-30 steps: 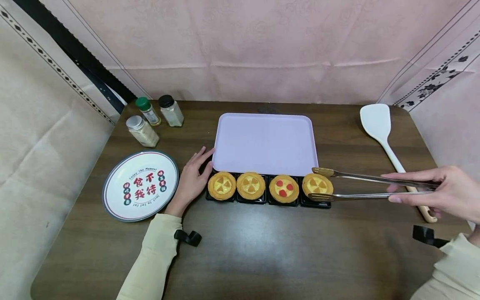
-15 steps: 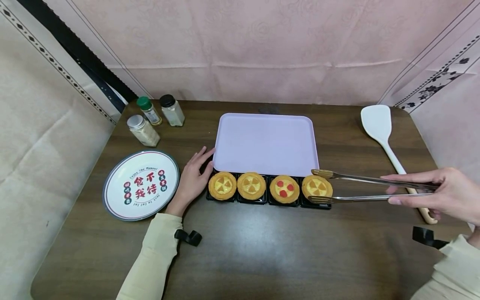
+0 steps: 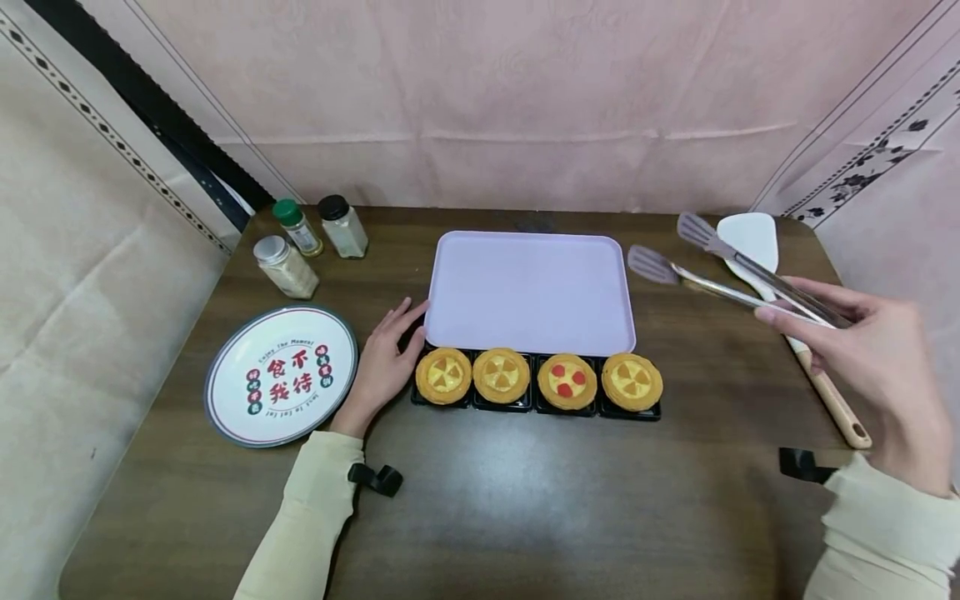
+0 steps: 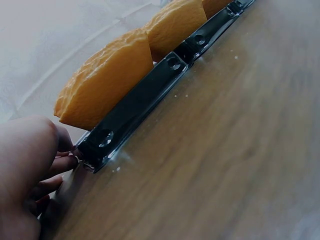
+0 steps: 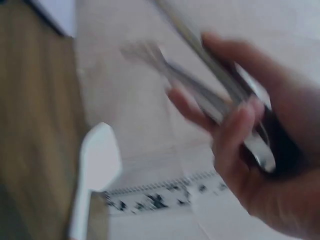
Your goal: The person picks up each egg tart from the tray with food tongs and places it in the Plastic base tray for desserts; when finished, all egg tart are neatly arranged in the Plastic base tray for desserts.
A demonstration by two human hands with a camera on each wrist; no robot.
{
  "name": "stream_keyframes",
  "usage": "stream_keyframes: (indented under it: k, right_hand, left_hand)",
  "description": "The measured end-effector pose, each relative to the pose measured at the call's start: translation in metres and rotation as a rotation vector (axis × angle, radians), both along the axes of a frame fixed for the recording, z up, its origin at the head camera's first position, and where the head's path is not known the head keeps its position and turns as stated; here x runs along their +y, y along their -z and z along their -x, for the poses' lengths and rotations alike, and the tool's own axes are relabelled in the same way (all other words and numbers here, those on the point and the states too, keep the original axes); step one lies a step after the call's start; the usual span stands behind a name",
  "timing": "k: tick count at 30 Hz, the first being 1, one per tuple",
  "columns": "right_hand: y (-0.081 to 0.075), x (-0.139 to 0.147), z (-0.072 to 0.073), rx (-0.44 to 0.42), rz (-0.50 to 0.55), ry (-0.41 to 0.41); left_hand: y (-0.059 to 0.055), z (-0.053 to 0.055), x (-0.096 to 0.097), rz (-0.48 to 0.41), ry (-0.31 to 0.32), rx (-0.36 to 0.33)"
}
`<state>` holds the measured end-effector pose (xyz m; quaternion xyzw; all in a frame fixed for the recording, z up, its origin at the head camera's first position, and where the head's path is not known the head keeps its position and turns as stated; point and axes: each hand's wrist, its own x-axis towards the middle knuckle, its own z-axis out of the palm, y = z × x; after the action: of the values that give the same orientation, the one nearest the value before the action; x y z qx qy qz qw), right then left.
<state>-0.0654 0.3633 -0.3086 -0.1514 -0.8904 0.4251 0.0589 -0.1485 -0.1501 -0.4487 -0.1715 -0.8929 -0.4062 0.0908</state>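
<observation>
Four-cell black tray (image 3: pixel 630 412) holds several round yellow tarts, among them a tart with red spots (image 3: pixel 567 382); its right-end tart (image 3: pixel 632 382) sits in its cell. Directly behind lies a lilac tray (image 3: pixel 532 292). My left hand (image 3: pixel 384 362) stays at the left end of both trays, fingers extended; in the left wrist view the fingertips touch the black tray's corner (image 4: pixel 92 157). Off to the right, my right hand (image 3: pixel 873 350) grips metal tongs (image 3: pixel 783 287), raised over the white spatula (image 3: pixel 752 237). Their slotted tips stand apart with nothing between them. The right wrist view is blurred.
A round plate (image 3: pixel 281 425) with red lettering lies left of my left hand. Behind it stand a silver-lidded jar (image 3: pixel 287 267), a green-capped bottle (image 3: pixel 298 227) and a black-capped bottle (image 3: pixel 345 229). Pale cloth (image 3: pixel 540 100) walls the table's back and sides.
The tongs have left the right-end tart and swung up and back to the right with my right hand. That tart stays in its cell. My left hand has not moved.
</observation>
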Motion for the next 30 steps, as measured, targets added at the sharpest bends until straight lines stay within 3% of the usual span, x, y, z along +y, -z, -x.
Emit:
stream_keyframes:
  k: [5,9,18,30]
  right_hand:
    - [0.02,-0.015,0.021,0.065,0.005,0.15]
    - [0.038,-0.022,0.027,0.077,0.041,0.225]
    - [0.076,-0.029,0.019,0.031,0.052,0.242]
    - [0.107,-0.032,0.023,0.102,0.115,0.221]
  left_hand:
    - [0.0,-0.002,0.0,-0.002,-0.005,0.007]
    - [0.002,-0.002,-0.001,-0.007,-0.008,0.009]
    - [0.003,-0.001,0.0,0.002,0.007,0.006]
    - [0.004,-0.001,-0.002,0.01,0.006,0.014]
